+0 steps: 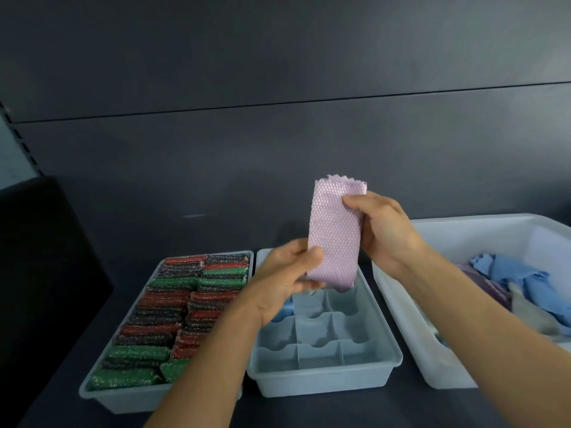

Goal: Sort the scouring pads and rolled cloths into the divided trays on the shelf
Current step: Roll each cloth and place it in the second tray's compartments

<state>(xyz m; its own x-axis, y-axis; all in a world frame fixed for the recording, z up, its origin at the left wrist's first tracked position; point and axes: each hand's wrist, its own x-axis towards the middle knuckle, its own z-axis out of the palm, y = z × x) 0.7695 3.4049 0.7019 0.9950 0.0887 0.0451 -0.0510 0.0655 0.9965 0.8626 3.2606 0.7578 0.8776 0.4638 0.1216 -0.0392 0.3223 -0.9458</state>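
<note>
A folded pink cloth [335, 233] with a diamond-textured weave is held upright in the air, its zigzag-cut edge at the top and its lower end hanging just above the far compartments of the divided tray [324, 384]. Its lower left corner is pinched by the left hand [287, 282], with the thumb laid on the front face and the fingers curled behind and under it. Its upper right edge is gripped by the right hand [386, 233], with the thumb on the front and the fingers wrapped behind. The cloth is thus kept between the two hands, the left low and the right high. In the tray below, most compartments are seen bare, and a blue cloth [285, 310] is partly hidden behind the left wrist in the left column. Just beside it on the left, a second tray [123, 403] is packed with two rows of red, green and dark scouring pads [173, 307]. To the right, a larger pale bin [463, 230] is filled with loose cloths [509, 279] in blue, purple and grey. All three containers are set on a dark shelf [340, 412] against a dark back panel [278, 88].
</note>
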